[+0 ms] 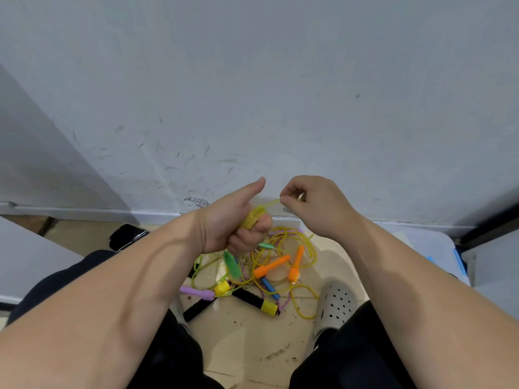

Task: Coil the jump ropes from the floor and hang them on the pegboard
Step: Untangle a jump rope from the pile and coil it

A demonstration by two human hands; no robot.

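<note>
My left hand [238,220] is a fist around a tight coil of yellow jump rope [252,217], thumb sticking up. A green handle [230,263] hangs just below that fist. My right hand [314,206] pinches the same yellow cord's strand [272,204] between thumb and fingers, a short way right of the coil. Under both hands, a tangle of jump ropes lies on the floor: two orange handles [271,267], a purple handle [196,292], a blue handle [270,287], black handles with yellow caps [254,300] and loose yellow cord [304,303]. No pegboard is in view.
A scuffed grey wall [252,94] rises directly ahead, with a baseboard along the tan floor [247,341]. My knees in dark trousers frame the pile, and a grey perforated clog [335,306] sits at its right. A black object [126,235] lies at the left, a pale blue box [427,245] at the right.
</note>
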